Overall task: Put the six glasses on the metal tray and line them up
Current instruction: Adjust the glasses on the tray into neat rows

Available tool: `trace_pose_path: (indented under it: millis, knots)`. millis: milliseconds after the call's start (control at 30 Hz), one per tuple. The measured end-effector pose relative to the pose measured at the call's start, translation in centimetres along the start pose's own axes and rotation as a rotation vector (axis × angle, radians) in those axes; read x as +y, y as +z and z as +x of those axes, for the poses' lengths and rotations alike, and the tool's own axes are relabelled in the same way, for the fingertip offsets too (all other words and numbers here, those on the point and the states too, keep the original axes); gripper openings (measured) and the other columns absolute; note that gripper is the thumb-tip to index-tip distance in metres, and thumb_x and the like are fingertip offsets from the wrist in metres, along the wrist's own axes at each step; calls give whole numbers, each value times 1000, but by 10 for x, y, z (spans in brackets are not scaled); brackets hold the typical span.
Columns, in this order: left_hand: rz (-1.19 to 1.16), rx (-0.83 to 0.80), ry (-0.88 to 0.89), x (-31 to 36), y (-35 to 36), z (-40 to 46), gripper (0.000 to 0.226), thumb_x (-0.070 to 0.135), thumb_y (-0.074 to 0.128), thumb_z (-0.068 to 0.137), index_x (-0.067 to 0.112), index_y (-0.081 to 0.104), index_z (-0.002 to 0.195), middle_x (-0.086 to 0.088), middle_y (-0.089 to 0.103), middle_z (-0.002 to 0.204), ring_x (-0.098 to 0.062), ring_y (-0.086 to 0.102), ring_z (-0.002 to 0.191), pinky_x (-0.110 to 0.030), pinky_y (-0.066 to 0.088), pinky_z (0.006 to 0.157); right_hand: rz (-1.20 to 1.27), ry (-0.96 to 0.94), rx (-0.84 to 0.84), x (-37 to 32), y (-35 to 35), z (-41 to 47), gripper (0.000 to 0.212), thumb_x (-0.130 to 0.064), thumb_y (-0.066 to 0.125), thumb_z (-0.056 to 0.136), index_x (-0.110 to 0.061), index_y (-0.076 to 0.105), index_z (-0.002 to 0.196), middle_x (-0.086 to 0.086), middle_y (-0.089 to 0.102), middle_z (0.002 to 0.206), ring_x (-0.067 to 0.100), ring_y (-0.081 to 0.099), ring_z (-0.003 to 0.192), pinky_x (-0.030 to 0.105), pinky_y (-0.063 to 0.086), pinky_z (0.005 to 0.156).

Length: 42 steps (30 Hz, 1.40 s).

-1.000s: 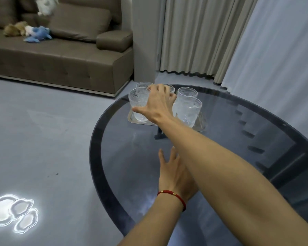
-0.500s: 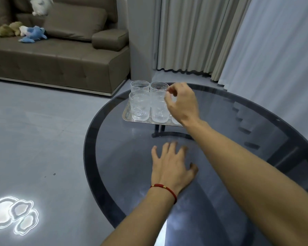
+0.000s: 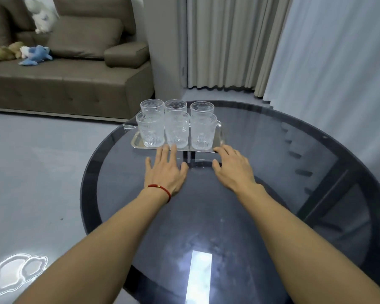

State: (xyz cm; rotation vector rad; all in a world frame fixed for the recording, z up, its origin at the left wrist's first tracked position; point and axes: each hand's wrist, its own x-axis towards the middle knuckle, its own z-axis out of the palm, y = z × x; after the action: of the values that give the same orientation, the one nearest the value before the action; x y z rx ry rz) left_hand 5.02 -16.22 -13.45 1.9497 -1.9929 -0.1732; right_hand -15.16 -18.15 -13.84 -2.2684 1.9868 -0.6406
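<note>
With all six glasses (image 3: 176,126) standing in two rows of three on the metal tray (image 3: 138,141) at frame centre, placing looks done. From the head view, the left hand (image 3: 166,172) and right hand (image 3: 234,170) lie open, holding nothing, fingertips at the tray's near edge. Only a squaring nudge seems left. A sofa (image 3: 70,82) fills the upper left; nothing blocks them.

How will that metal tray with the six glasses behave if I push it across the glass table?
The metal tray would probably slide easily, since the glass table looks smooth. The six glasses stand tall and close together in two rows, so a jerky push might make them clink or tip. Loaded like this, it likely feels heavy.
</note>
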Motion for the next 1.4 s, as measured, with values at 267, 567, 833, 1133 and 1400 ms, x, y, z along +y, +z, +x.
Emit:
trace_pose_path:
  millis: [267, 567, 833, 1133, 1400]
  knots:
    - [38, -31, 78, 19, -16, -34, 59, 52, 37, 95, 16, 40, 142, -6, 41, 149, -25, 32, 142, -53, 25, 119, -150, 24, -62, 4, -32, -49, 41, -30, 37, 106, -27, 49, 145, -8, 51, 147, 20, 42, 136, 44, 31, 112]
    - [117, -5, 309, 54, -27, -117, 39, 42, 43, 96, 12, 60, 114, -7, 62, 113, -25, 50, 109, -33, 43, 94, -236, 82, -232, 22, -99, -133, 38, -28, 46, 100, -27, 63, 134, -4, 61, 137, 24, 38, 138, 44, 33, 108]
    - [165, 76, 322, 64, -19, -148, 28, 33, 43, 92, 14, 58, 106, -6, 58, 105, -27, 50, 101, -38, 43, 84, 428, 306, -28, 14, -110, -131, 79, -44, 73, 79, -20, 37, 145, 1, 56, 138, 23, 57, 120, 33, 44, 89]
    - [123, 152, 299, 59, -7, -141, 27, 34, 47, 86, 17, 56, 106, -3, 55, 101, -26, 48, 99, -41, 44, 82, 525, 235, -16, 19, -104, -103, 84, -57, 82, 60, -29, 45, 131, -9, 62, 119, 12, 64, 97, 44, 61, 76]
    - [129, 162, 293, 61, -7, -142, 27, 34, 45, 87, 18, 55, 106, -3, 55, 101, -26, 47, 100, -41, 44, 83, 469, 229, 20, 45, -113, -109, 85, -52, 85, 64, -25, 51, 137, -11, 62, 117, 13, 61, 104, 17, 46, 74]
